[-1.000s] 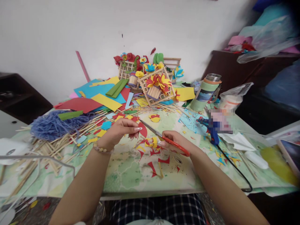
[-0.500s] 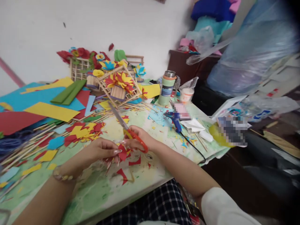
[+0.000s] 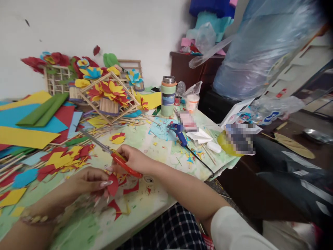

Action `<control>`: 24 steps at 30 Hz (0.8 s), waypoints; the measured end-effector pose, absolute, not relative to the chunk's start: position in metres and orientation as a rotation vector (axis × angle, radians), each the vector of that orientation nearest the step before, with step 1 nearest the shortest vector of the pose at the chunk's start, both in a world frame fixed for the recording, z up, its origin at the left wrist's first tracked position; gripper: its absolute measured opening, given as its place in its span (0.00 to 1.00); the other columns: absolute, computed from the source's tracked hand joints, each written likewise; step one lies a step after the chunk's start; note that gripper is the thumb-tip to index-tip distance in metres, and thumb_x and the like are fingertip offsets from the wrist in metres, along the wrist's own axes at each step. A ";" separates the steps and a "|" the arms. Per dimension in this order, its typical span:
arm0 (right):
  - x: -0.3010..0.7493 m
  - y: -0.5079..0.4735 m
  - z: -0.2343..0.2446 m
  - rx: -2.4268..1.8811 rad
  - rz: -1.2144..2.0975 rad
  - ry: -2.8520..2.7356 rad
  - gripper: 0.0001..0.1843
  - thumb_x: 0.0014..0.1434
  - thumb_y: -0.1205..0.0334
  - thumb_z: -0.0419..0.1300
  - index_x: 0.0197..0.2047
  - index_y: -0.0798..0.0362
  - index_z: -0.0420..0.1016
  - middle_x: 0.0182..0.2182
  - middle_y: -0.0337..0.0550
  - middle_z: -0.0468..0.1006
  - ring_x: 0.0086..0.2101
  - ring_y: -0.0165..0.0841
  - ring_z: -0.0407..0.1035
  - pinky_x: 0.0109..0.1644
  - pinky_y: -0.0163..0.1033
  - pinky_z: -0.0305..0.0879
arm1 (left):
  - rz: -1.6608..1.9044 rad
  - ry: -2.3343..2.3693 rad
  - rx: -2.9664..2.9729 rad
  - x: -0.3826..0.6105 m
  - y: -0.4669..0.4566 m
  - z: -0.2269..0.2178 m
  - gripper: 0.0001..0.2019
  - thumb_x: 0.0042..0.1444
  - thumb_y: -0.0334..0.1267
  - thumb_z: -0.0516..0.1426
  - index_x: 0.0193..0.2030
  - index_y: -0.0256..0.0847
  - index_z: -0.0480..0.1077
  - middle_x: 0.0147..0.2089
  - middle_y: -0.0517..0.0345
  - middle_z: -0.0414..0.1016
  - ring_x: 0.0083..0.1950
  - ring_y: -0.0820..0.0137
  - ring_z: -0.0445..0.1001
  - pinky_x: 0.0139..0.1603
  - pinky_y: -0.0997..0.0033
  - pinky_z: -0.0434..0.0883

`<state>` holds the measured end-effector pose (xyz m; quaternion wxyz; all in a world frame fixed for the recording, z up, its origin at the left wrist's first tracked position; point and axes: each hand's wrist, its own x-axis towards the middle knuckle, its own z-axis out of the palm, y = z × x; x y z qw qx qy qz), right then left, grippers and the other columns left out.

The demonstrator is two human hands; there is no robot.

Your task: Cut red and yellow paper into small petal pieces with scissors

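My right hand grips red-handled scissors whose blades point up and left over the table. My left hand pinches a small red paper piece just below the scissor handles. Red paper scraps lie on the green patterned tablecloth under both hands. Red, yellow and blue cut pieces lie to the left of the hands.
Coloured paper sheets and wooden sticks cover the left side. Stick frames with paper flowers stand at the back. A tumbler, a blue glue gun with its cord, and plastic bags sit to the right.
The view has swung to the right, so the hands now sit at the lower left. The scissors and the red piece stay held; the hands remain close together.
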<state>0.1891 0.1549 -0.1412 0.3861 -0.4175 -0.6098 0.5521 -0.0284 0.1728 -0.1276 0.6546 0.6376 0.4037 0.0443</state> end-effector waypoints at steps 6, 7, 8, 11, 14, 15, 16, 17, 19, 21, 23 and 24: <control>0.188 0.154 -0.141 -0.939 1.406 -1.605 0.24 0.51 0.61 0.79 0.36 0.48 0.65 0.32 0.31 0.74 0.33 0.29 0.68 0.34 0.31 0.63 | 0.145 1.012 1.387 -0.033 0.176 -0.139 0.16 0.44 0.51 0.70 0.24 0.39 0.79 0.22 0.53 0.80 0.19 0.73 0.69 0.22 0.77 0.66; 0.187 0.154 -0.140 -0.957 1.386 -1.618 0.24 0.51 0.61 0.79 0.36 0.48 0.65 0.31 0.30 0.74 0.32 0.29 0.67 0.33 0.31 0.62 | 0.142 1.026 1.363 -0.033 0.176 -0.139 0.16 0.43 0.51 0.71 0.24 0.40 0.78 0.22 0.53 0.80 0.20 0.73 0.69 0.21 0.77 0.67; 0.188 0.154 -0.139 -0.975 1.361 -1.628 0.24 0.50 0.62 0.79 0.36 0.49 0.65 0.30 0.30 0.73 0.31 0.29 0.67 0.33 0.31 0.62 | 0.141 1.041 1.336 -0.032 0.175 -0.138 0.16 0.41 0.51 0.71 0.24 0.40 0.78 0.21 0.54 0.79 0.20 0.72 0.69 0.21 0.76 0.67; 0.189 0.153 -0.135 -1.006 1.302 -1.640 0.24 0.49 0.60 0.79 0.37 0.49 0.66 0.31 0.31 0.73 0.31 0.28 0.66 0.33 0.31 0.62 | 0.179 1.104 1.253 -0.028 0.171 -0.135 0.15 0.36 0.48 0.73 0.25 0.41 0.78 0.20 0.55 0.78 0.20 0.70 0.71 0.20 0.75 0.68; 0.193 0.152 -0.129 -1.017 1.311 -1.632 0.23 0.50 0.58 0.78 0.36 0.49 0.66 0.31 0.31 0.73 0.30 0.28 0.66 0.32 0.31 0.62 | 0.257 1.203 1.201 -0.023 0.164 -0.129 0.14 0.33 0.43 0.73 0.24 0.42 0.77 0.18 0.58 0.76 0.19 0.72 0.69 0.19 0.78 0.65; 0.194 0.151 -0.127 -1.023 1.318 -1.633 0.23 0.51 0.58 0.78 0.36 0.48 0.66 0.30 0.31 0.73 0.30 0.29 0.66 0.32 0.31 0.62 | 0.283 1.232 1.198 -0.021 0.161 -0.127 0.13 0.34 0.42 0.73 0.24 0.42 0.77 0.17 0.59 0.75 0.18 0.73 0.69 0.18 0.79 0.64; 0.195 0.151 -0.126 -1.029 1.322 -1.641 0.22 0.51 0.58 0.78 0.36 0.48 0.66 0.30 0.30 0.72 0.31 0.29 0.66 0.32 0.31 0.62 | 0.307 1.251 1.206 -0.020 0.158 -0.125 0.12 0.34 0.42 0.72 0.23 0.42 0.76 0.16 0.60 0.74 0.18 0.74 0.67 0.18 0.80 0.63; 0.196 0.150 -0.125 -1.033 1.327 -1.657 0.22 0.52 0.59 0.77 0.36 0.48 0.66 0.30 0.30 0.72 0.31 0.29 0.66 0.32 0.31 0.61 | 0.328 1.261 1.220 -0.019 0.157 -0.123 0.11 0.35 0.41 0.71 0.23 0.42 0.76 0.16 0.60 0.74 0.17 0.75 0.66 0.18 0.81 0.62; 0.196 0.150 -0.126 -1.031 1.345 -1.697 0.21 0.53 0.61 0.77 0.36 0.48 0.66 0.30 0.30 0.73 0.31 0.29 0.66 0.33 0.31 0.62 | 0.321 1.252 1.256 -0.019 0.154 -0.123 0.10 0.35 0.42 0.70 0.21 0.41 0.76 0.16 0.58 0.74 0.16 0.76 0.65 0.17 0.80 0.61; 0.193 0.151 -0.129 -1.007 1.374 -1.720 0.20 0.54 0.62 0.76 0.36 0.48 0.66 0.31 0.30 0.74 0.32 0.29 0.68 0.34 0.31 0.63 | 0.286 1.245 1.299 -0.019 0.154 -0.126 0.10 0.34 0.43 0.69 0.20 0.42 0.75 0.15 0.56 0.74 0.14 0.74 0.65 0.16 0.78 0.61; 0.190 0.152 -0.132 -0.978 1.386 -1.721 0.20 0.55 0.63 0.75 0.37 0.48 0.65 0.32 0.30 0.76 0.33 0.30 0.70 0.35 0.32 0.65 | 0.343 1.299 1.366 -0.020 0.154 -0.132 0.12 0.36 0.47 0.67 0.19 0.42 0.74 0.14 0.55 0.73 0.13 0.72 0.65 0.16 0.75 0.62; 0.189 0.153 -0.133 -0.970 1.378 -1.721 0.20 0.55 0.62 0.75 0.38 0.48 0.65 0.32 0.30 0.76 0.33 0.31 0.71 0.36 0.32 0.65 | 0.403 1.341 1.406 -0.019 0.155 -0.135 0.13 0.37 0.49 0.66 0.19 0.43 0.74 0.14 0.55 0.72 0.13 0.71 0.65 0.16 0.74 0.63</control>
